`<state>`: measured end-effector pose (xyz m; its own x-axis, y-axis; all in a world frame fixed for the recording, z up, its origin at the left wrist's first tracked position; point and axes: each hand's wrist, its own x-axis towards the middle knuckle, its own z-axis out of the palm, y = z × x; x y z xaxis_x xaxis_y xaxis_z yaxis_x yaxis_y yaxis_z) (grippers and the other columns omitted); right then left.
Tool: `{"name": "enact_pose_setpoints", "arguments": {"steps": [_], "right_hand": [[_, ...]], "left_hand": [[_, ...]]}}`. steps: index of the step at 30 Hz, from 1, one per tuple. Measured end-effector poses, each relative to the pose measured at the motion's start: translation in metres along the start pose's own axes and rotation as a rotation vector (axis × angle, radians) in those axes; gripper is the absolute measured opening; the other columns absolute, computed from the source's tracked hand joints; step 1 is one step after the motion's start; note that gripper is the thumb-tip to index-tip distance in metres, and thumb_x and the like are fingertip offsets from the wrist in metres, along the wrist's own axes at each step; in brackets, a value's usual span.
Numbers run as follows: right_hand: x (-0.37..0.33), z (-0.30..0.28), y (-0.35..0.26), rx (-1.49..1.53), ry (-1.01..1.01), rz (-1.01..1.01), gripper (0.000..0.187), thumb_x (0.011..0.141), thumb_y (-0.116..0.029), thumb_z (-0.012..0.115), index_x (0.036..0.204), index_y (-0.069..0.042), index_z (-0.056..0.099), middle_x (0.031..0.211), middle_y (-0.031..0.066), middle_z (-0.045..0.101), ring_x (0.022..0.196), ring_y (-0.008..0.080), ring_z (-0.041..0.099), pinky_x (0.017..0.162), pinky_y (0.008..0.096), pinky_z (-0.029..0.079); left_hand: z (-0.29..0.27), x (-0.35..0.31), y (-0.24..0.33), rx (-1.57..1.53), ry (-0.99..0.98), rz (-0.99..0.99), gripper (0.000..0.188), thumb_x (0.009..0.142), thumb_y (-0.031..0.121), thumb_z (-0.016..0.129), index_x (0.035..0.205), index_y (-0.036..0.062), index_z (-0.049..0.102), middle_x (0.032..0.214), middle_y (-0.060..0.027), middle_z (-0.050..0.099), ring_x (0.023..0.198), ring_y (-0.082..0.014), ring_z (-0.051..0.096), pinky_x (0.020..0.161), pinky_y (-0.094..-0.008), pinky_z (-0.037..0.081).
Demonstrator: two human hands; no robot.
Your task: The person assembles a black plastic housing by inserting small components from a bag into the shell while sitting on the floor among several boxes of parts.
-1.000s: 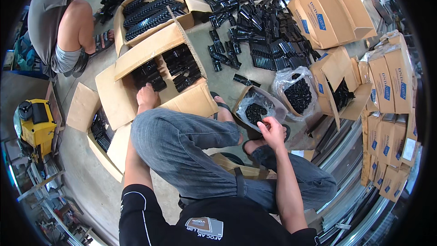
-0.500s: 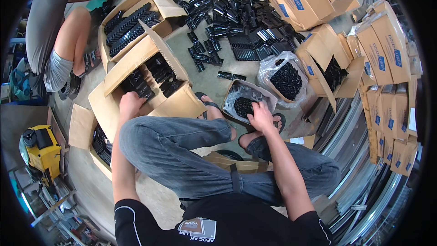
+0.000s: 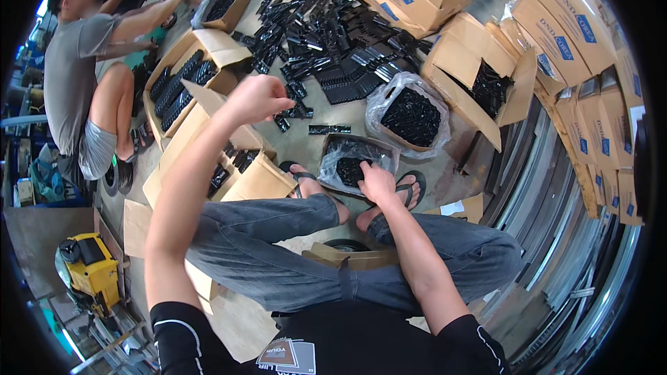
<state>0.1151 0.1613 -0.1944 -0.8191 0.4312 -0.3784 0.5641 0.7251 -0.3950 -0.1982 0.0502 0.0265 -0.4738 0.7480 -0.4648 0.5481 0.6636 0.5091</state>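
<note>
My left hand (image 3: 258,99) is raised above the open carton on my left, near the edge of the pile of black plastic pieces (image 3: 306,35). Its fingers are loosely bent and apart, with nothing visible in them. My right hand (image 3: 379,184) reaches into a small plastic-lined box (image 3: 326,184) between my feet. Its fingertips close on small black parts (image 3: 351,170) there; how many they hold is hidden. A single black piece (image 3: 329,129) lies on the floor just beyond that box. The open carton (image 3: 258,179) at my left knee contains rows of black pieces, partly covered by my forearm.
A clear bag in a box (image 3: 411,119) holds more small black parts. An open carton (image 3: 486,90) stands to its right, with stacked cartons (image 3: 563,28) and metal lengths (image 3: 556,222) beyond. Another person (image 3: 83,76) squats at the left beside a filled carton (image 3: 184,94). A yellow machine (image 3: 94,271) stands lower left.
My left hand has come out of the left carton and moved up and right toward the pile. My right hand stays in the small box. The other person now stretches an arm forward.
</note>
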Motion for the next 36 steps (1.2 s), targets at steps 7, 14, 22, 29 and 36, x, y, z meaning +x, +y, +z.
{"name": "enact_pose_setpoints", "arguments": {"steps": [7, 14, 22, 29, 36], "right_hand": [[0.0, -0.001, 0.011, 0.122, -0.041, 0.015, 0.036, 0.082, -0.027, 0.072, 0.109, -0.006, 0.061, 0.101, 0.0193, 0.068, 0.092, 0.0403, 0.069, 0.081, 0.0487, 0.056], [0.006, 0.005, 0.005, 0.252, -0.025, 0.013, 0.037, 0.085, -0.028, 0.07, 0.109, -0.002, 0.06, 0.102, 0.0214, 0.067, 0.092, 0.0419, 0.068, 0.08, 0.0509, 0.056], [0.017, 0.016, 0.016, 0.478, -0.021, 0.154, 0.033, 0.087, -0.026, 0.069, 0.106, -0.001, 0.06, 0.101, 0.0238, 0.068, 0.095, 0.0434, 0.067, 0.084, 0.0518, 0.053], [0.019, 0.012, 0.013, 0.503, -0.037, 0.169, 0.032, 0.087, -0.026, 0.069, 0.106, -0.001, 0.061, 0.103, 0.0231, 0.068, 0.096, 0.042, 0.067, 0.085, 0.0512, 0.052], [0.019, 0.014, 0.012, 0.534, -0.023, 0.168, 0.03, 0.087, -0.026, 0.069, 0.103, -0.001, 0.061, 0.101, 0.0237, 0.069, 0.096, 0.0424, 0.067, 0.084, 0.0514, 0.052]], "left_hand": [[0.162, 0.172, -0.023, -0.091, 0.391, -0.236, 0.051, 0.08, 0.041, 0.072, 0.103, -0.0046, 0.072, 0.105, -0.0262, 0.071, 0.102, -0.0387, 0.069, 0.09, -0.0444, 0.054], [0.236, 0.229, -0.06, -0.593, 0.427, -0.683, 0.058, 0.076, 0.04, 0.078, 0.106, -0.009, 0.07, 0.114, -0.0248, 0.07, 0.109, -0.0378, 0.067, 0.093, -0.0417, 0.051], [0.234, 0.233, -0.046, -0.952, 0.434, -0.767, 0.05, 0.077, 0.034, 0.083, 0.103, -0.006, 0.068, 0.106, -0.0162, 0.068, 0.091, -0.0258, 0.065, 0.072, -0.0413, 0.056], [0.239, 0.245, -0.065, -1.316, 0.4, -0.746, 0.031, 0.086, 0.019, 0.076, 0.107, -0.0005, 0.063, 0.103, -0.0123, 0.065, 0.094, -0.0279, 0.064, 0.08, -0.0472, 0.055], [0.236, 0.244, -0.068, -1.24, 0.363, -0.781, 0.022, 0.085, 0.02, 0.076, 0.098, 0.0072, 0.065, 0.092, -0.0077, 0.066, 0.08, -0.0242, 0.063, 0.068, -0.0404, 0.053]]}}
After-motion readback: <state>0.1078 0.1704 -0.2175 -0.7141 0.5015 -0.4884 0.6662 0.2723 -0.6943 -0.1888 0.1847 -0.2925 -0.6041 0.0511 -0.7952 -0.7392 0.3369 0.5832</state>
